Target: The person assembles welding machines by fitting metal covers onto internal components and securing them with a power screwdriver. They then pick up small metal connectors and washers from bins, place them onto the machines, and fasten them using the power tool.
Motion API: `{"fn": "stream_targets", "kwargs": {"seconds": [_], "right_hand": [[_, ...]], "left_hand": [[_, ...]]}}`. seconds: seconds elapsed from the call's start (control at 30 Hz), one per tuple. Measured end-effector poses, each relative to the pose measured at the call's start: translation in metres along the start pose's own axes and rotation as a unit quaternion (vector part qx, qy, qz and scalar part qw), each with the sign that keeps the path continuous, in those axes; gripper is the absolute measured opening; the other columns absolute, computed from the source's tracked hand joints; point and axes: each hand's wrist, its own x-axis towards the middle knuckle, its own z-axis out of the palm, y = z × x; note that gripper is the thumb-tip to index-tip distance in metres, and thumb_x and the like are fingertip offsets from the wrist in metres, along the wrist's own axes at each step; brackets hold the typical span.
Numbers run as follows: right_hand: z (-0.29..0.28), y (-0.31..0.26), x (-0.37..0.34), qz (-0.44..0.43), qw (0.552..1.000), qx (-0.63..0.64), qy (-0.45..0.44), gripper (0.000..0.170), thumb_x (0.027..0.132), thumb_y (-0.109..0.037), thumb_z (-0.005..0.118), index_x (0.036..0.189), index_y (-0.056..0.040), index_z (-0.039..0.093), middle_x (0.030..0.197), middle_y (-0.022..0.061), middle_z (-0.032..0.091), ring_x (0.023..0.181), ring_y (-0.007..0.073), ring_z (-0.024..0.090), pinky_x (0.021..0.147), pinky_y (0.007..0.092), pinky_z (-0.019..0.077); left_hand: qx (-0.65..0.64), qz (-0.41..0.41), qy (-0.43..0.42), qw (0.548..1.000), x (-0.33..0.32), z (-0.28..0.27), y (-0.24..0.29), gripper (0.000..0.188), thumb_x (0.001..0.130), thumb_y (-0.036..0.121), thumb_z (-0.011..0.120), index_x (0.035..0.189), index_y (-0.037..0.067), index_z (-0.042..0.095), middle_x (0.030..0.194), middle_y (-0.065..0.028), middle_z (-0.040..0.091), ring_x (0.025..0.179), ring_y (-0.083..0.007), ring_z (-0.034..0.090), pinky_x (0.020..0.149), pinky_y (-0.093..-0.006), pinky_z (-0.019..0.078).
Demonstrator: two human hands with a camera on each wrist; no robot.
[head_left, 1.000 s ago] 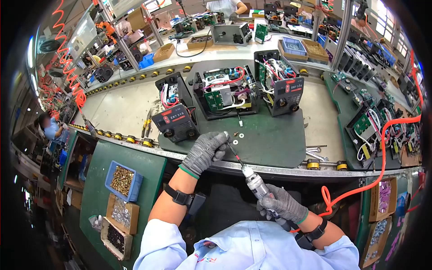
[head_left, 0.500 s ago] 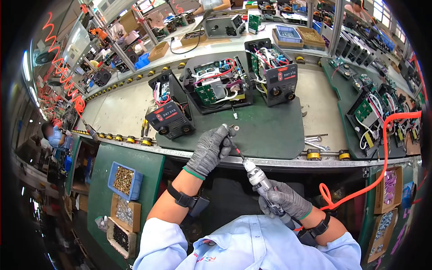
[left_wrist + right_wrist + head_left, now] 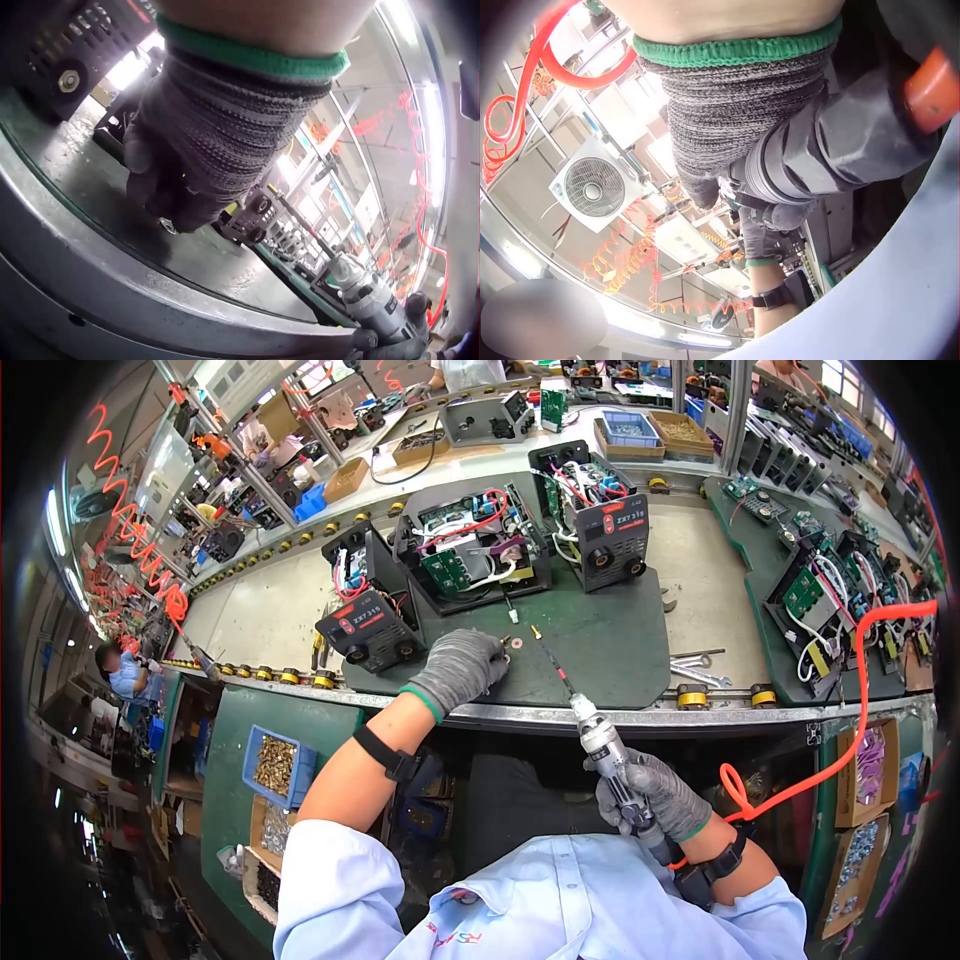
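Note:
In the head view my gloved left hand [image 3: 460, 672] is low over the green board [image 3: 600, 660], its bunched fingertips pinching a small washer [image 3: 507, 657]. The left wrist view shows that shiny washer [image 3: 167, 224] at the fingertips. Just beyond lie a pale washer [image 3: 516, 643] and a small brass screw. My gloved right hand [image 3: 665, 800] grips a power screwdriver [image 3: 603, 748] with an orange air hose. Its long bit points up and away over the board, a brass screw [image 3: 537, 632] at its tip. Farther back stand open ZX7 machine units, one front panel [image 3: 372, 630] by my left hand.
Another partly built unit [image 3: 475, 550] and a third [image 3: 600, 525] stand behind, with a white connector [image 3: 514, 616] hanging forward. Wrenches [image 3: 700, 672] lie at right. A blue bin [image 3: 280, 765] of brass screws sits lower left. The orange hose [image 3: 865, 660] loops at right.
My left hand has left the bit tip and moved down to the washers. The screwdriver has drawn back rightward, baring the brass screw at its tip. The head view has shifted slightly.

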Motion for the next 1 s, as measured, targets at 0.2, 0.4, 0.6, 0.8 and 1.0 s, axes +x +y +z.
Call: {"fn": "stream_targets", "kwargs": {"seconds": [0.2,0.4,0.6,0.8,1.0], "right_hand": [[0.0,0.008,-0.005,0.001,1.0,-0.014,-0.006,0.076,0.08,-0.062,0.079,0.128,-0.0063,0.057,0.079,0.0069,0.065,0.064,0.0123,0.066,0.05,0.0233,0.0561],[-0.002,0.016,-0.006,-0.008,1.0,-0.002,0.005,0.077,0.08,-0.062,0.079,0.128,-0.0064,0.057,0.078,0.0069,0.065,0.064,0.0123,0.066,0.05,0.0231,0.0555],[-0.003,0.015,-0.002,0.002,1.0,0.004,-0.016,0.073,0.083,-0.06,0.078,0.127,-0.0058,0.056,0.078,0.0074,0.065,0.065,0.0129,0.066,0.05,0.0236,0.056],[0.01,0.008,0.008,-0.001,0.999,-0.042,-0.009,0.069,0.085,-0.06,0.076,0.123,-0.0064,0.054,0.079,0.007,0.065,0.065,0.0125,0.066,0.052,0.0239,0.0569],[0.02,0.005,0.024,-0.005,0.998,-0.061,-0.025,0.067,0.087,-0.06,0.074,0.122,-0.0067,0.054,0.079,0.0057,0.065,0.066,0.0104,0.066,0.052,0.0225,0.0565]], "left_hand": [[0.168,0.033,-0.084,0.982,0.036,-0.003,0.01,0.032,0.081,0.032,0.071,0.091,0.002,0.077,0.082,-0.0228,0.071,0.084,-0.0413,0.071,0.078,-0.051,0.0567],[0.19,0.061,-0.149,0.969,0.044,-0.018,0.02,0.034,0.075,0.03,0.07,0.089,0.0,0.077,0.081,-0.0235,0.071,0.082,-0.0413,0.071,0.077,-0.0487,0.0582],[0.169,0.036,-0.12,0.978,0.03,-0.017,0.024,0.031,0.078,0.029,0.069,0.088,0.0,0.076,0.081,-0.0238,0.071,0.083,-0.0414,0.071,0.078,-0.0494,0.058],[0.162,0.009,-0.052,0.985,0.032,0.004,-0.005,0.027,0.083,0.023,0.062,0.089,0.0,0.075,0.084,-0.0248,0.072,0.086,-0.0429,0.071,0.079,-0.052,0.0569],[-0.322,-0.057,0.035,0.944,-0.008,-0.033,-0.018,0.03,0.098,0.025,0.068,0.103,-0.004,0.074,0.077,-0.0044,0.071,0.071,-0.0095,0.065,0.067,-0.0292,0.0557]]}}
